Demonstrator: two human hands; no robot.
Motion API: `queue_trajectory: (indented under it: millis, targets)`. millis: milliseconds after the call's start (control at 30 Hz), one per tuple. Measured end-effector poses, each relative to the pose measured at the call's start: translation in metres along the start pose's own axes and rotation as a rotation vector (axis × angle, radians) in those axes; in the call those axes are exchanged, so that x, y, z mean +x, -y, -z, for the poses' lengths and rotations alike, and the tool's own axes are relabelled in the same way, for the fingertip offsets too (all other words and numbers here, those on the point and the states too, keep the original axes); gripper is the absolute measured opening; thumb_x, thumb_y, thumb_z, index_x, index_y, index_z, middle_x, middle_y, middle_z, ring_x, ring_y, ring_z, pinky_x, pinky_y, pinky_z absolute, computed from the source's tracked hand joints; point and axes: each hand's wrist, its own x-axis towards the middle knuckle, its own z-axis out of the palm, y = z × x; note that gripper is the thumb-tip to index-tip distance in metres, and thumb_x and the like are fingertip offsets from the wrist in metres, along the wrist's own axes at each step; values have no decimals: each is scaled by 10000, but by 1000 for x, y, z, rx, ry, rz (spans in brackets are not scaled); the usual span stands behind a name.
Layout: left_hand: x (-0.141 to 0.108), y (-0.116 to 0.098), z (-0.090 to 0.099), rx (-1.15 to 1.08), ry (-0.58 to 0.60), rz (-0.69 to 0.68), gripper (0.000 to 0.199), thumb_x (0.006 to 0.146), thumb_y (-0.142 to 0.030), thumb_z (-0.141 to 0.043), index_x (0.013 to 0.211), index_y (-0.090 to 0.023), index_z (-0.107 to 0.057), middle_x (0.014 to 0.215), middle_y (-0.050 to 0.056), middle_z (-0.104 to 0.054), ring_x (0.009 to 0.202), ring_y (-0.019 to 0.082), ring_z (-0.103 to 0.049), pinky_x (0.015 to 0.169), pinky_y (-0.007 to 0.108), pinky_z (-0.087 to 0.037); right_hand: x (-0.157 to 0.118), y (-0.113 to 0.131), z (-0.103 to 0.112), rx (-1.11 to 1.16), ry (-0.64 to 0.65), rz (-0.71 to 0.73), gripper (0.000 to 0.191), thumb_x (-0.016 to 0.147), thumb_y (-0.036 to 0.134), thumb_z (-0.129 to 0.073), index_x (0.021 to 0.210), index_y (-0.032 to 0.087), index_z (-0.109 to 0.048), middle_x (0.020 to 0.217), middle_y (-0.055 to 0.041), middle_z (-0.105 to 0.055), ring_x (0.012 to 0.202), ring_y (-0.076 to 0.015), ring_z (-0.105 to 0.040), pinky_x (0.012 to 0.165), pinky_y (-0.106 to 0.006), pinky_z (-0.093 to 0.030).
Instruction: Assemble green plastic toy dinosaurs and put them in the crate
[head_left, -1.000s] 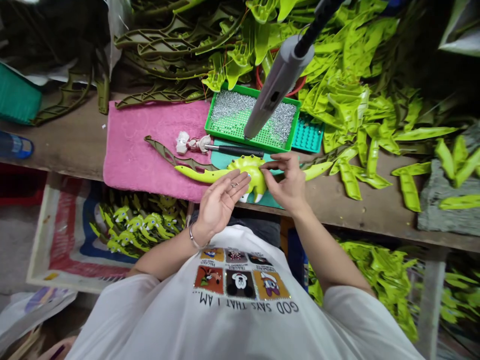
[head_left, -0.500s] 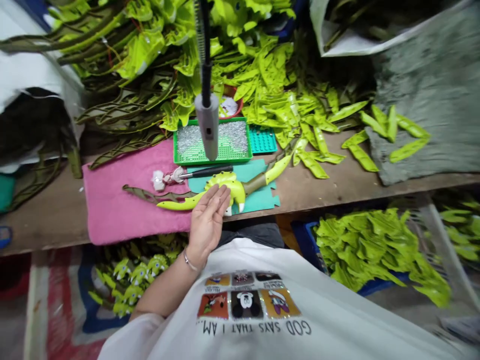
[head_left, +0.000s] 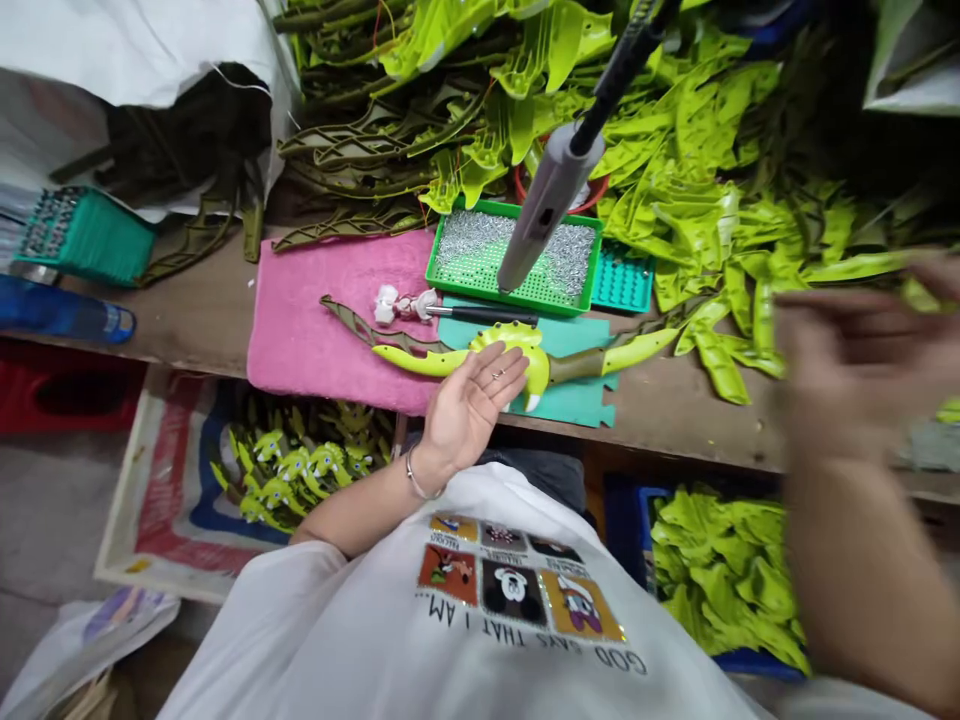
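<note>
- Lime-green toy piece (head_left: 537, 372) lay on the teal mat (head_left: 574, 408), its long left end reaching over the pink cloth (head_left: 300, 340); the left hand (head_left: 466, 418) covered part of it from where I stood.
- That left hand was spread flat, palm up, tiny metal bits (head_left: 498, 375) resting on its fingers.
- The right hand (head_left: 847, 370), badly blurred, was out by the lime-green parts (head_left: 675, 225) heaped on the counter (head_left: 682, 418); I couldn't tell whether it was open or closed.
- A grey cylindrical tool (head_left: 547, 205) hung over the green basket (head_left: 555, 284) of small metal pieces.
</note>
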Motion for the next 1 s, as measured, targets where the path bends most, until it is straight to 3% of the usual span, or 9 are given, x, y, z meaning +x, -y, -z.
queue_trajectory:
  millis: [33, 100, 200, 300, 533, 667, 767, 867, 1000]
  targets:
    - [-2, 0, 3, -1, 2, -4, 398, 1047, -267, -340, 1220, -58, -632, 1189, 179, -729, 1242, 259, -646, 1132, 400, -447, -10, 13, -7, -6, -10, 28, 472, 955, 279, -622, 1406, 303, -485, 985, 17, -761, 880, -155, -760, 816, -300, -657]
    - [-6, -1, 9, 4, 3, 0, 377, 1040, -264, -355, 1178, -78, -653, 1151, 159, -745, 1218, 248, -661, 1123, 398, -455, -30, 36, -27, 6, 57, 114, 613, 887, 155, -680, 1431, 301, -438, 947, 2, -769, 855, -188, -761, 798, -367, -652]
    - [-14, -3, 22, 22, 3, 20, 360, 1028, -274, -381, 1122, -105, -685, 1164, 145, -743, 1233, 244, -646, 1126, 408, -450, -49, 53, -61, -41, 182, 261, 589, 874, 93, -651, 1395, 283, -452, 941, -26, -773, 829, -196, -751, 755, -365, -622]
    - [-19, -4, 32, 28, 27, 60, 367, 1018, -267, -389, 1062, -95, -710, 1196, 157, -728, 1241, 255, -635, 1129, 414, -444, -54, 53, -79, -60, 194, 303, 529, 880, 90, -643, 1358, 256, -488, 984, -45, -772, 828, -174, -736, 748, -324, -600]
    - [-20, -7, 41, -11, 30, 119, 389, 1021, -259, -364, 1079, -79, -705, 1182, 161, -726, 1263, 246, -615, 1149, 392, -420, -60, 60, -80, -72, 226, 174, 520, 894, 142, -657, 1370, 245, -473, 988, -56, -759, 870, -198, -740, 749, -351, -614]
    - [-19, -12, 45, -35, 14, 134, 382, 1016, -252, -370, 1097, -70, -696, 1125, 164, -742, 1231, 241, -636, 1126, 386, -444, -58, 62, -87, -86, 166, 264, 430, 886, 145, -675, 1271, 249, -516, 899, -29, -753, 796, -188, -730, 727, -363, -610]
    - [-21, -15, 47, -50, 10, 145, 383, 1012, -234, -368, 1042, -58, -707, 1058, 163, -755, 1188, 242, -661, 1134, 390, -441, -57, 59, -93, -127, 204, 325, 334, 893, 134, -660, 1181, 249, -538, 920, -25, -754, 764, -173, -717, 720, -367, -594]
    - [-22, -16, 47, -52, 13, 150, 367, 1001, -212, -380, 1025, -58, -713, 1054, 156, -756, 1190, 237, -661, 1156, 383, -422, -58, 58, -98, -111, 234, 290, 337, 896, 141, -647, 1187, 255, -521, 912, -27, -744, 781, -183, -715, 717, -375, -586]
    - [-21, -15, 47, -52, -19, 110, 339, 979, -168, -396, 1091, -67, -699, 1117, 150, -750, 1238, 226, -640, 1173, 373, -407, -59, 57, -107, -18, 176, 221, 383, 888, 115, -635, 1208, 267, -490, 898, -19, -728, 805, -181, -698, 718, -349, -577]
